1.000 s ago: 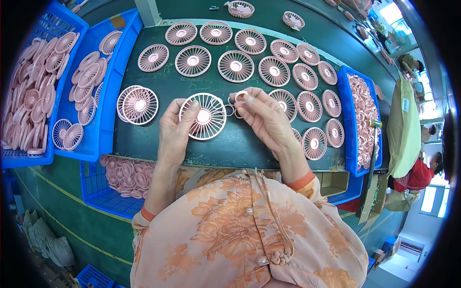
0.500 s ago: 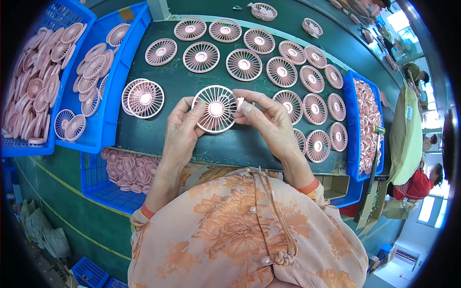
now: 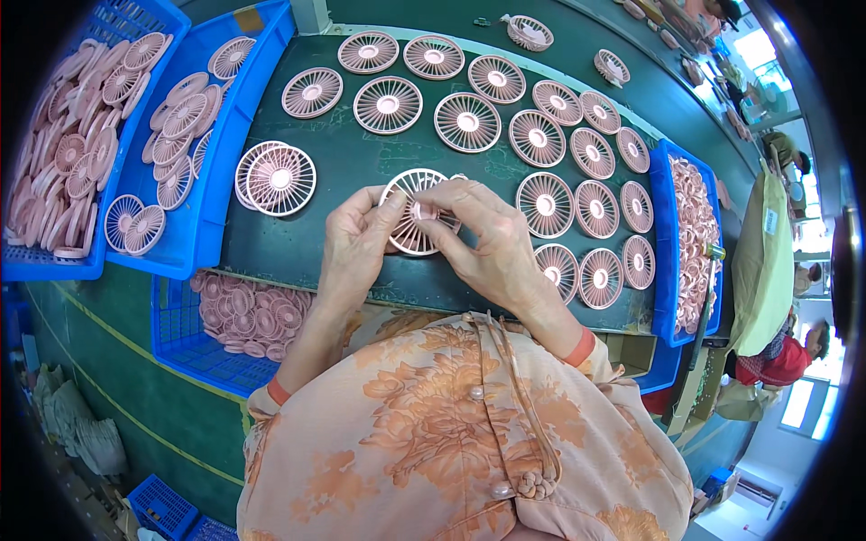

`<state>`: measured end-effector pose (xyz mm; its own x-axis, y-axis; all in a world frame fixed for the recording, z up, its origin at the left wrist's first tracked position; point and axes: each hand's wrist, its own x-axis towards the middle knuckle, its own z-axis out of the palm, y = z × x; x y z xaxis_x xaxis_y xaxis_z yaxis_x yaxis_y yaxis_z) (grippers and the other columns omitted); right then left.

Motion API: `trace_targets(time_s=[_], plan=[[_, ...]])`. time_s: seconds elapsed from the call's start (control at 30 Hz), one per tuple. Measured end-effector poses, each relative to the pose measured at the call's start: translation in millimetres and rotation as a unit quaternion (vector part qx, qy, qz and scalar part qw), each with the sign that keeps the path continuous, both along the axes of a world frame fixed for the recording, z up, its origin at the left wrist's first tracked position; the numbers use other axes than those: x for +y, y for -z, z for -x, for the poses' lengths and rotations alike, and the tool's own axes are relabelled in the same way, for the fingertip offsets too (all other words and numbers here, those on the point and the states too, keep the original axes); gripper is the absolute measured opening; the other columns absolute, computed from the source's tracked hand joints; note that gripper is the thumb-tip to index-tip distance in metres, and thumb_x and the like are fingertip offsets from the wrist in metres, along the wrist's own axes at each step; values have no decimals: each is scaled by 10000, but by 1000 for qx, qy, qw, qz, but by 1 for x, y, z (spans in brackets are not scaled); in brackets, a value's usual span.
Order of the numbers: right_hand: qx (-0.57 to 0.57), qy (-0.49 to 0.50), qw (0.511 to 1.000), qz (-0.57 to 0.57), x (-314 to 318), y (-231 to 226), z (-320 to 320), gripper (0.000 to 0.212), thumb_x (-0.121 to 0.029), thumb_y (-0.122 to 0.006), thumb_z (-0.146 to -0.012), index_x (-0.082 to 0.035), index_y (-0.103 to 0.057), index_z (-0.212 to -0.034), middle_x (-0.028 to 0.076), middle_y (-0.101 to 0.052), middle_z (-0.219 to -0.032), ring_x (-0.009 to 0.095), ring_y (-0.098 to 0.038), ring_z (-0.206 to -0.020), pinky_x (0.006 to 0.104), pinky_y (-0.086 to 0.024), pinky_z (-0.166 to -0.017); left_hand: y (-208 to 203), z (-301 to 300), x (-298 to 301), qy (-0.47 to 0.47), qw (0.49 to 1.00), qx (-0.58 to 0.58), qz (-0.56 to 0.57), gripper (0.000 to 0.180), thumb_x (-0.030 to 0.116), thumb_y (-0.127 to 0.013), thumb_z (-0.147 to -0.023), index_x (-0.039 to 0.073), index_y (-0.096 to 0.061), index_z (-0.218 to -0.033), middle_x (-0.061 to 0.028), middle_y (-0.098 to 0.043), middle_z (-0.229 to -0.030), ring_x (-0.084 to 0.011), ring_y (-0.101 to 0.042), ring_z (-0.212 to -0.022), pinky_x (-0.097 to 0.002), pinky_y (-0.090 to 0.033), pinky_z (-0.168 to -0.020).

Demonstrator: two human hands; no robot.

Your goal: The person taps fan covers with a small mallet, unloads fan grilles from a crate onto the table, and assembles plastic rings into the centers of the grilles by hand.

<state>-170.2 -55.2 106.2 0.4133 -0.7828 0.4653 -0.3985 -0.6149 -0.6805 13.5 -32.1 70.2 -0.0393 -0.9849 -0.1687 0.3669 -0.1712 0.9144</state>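
Observation:
My left hand (image 3: 354, 242) grips the left rim of a round pink fan grille (image 3: 415, 183) with thin spokes, tilted just above the green table. Over the grille's right half lies my right hand (image 3: 494, 239), thumb and fingers pinching a small pale pink piece (image 3: 426, 213) at its centre. The fingers partly hide the piece, so I cannot tell whether it is seated. Left of my hands, two overlapping grilles (image 3: 280, 179) rest on the table. Several more grilles (image 3: 467, 122) lie flat in rows behind and to the right.
Blue crates (image 3: 209, 216) heaped with pink grilles stand at the left, with another crate (image 3: 194, 356) below the table edge. On the right, a blue bin (image 3: 666, 270) holds many small pink pieces. Other people (image 3: 767, 365) are at the far right.
My right hand has moved left from the grille's right edge to over its centre, carrying the small pink piece. The grille and my left hand have shifted slightly right.

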Motion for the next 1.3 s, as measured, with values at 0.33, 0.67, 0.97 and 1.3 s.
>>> trace_targets(time_s=[0.33,0.67,0.97,1.3], plan=[[50,13,998,-48,6,2,1,196,-68,-790,-857,-42,-770,-1050,129,-725,-1041,283,-723,-910,356,-589,-770,1,4,1,-22,997,-69,16,325,252,-626,-1061,-63,-701,-1082,-61,-738,-926,-50,-660,-796,-196,-533,-678],[77,-130,987,53,16,2,16,192,-49,-784,-829,-40,-771,-1021,79,-714,-1049,234,-701,-910,342,-582,-780,-17,-11,3,109,981,-159,-11,325,249,-616,-1056,-59,-716,-1025,-42,-721,-822,-43,-626,-710,-211,-495,-594],[-31,-81,995,-39,16,-7,22,172,-72,-834,-817,-55,-791,-982,56,-735,-1045,188,-689,-934,327,-572,-792,-31,-12,-3,175,984,-39,-15,240,143,-717,-979,-39,-699,-1135,-69,-748,-934,-81,-695,-803,-226,-575,-703],[86,150,981,-84,13,36,12,412,-71,-766,-871,-36,-663,-1268,185,-576,-1308,333,-668,-1073,390,-561,-894,-31,-39,2,-54,982,-153,94,318,56,-768,-924,-71,-661,-1194,-113,-757,-1023,-121,-724,-889,-255,-597,-779]])
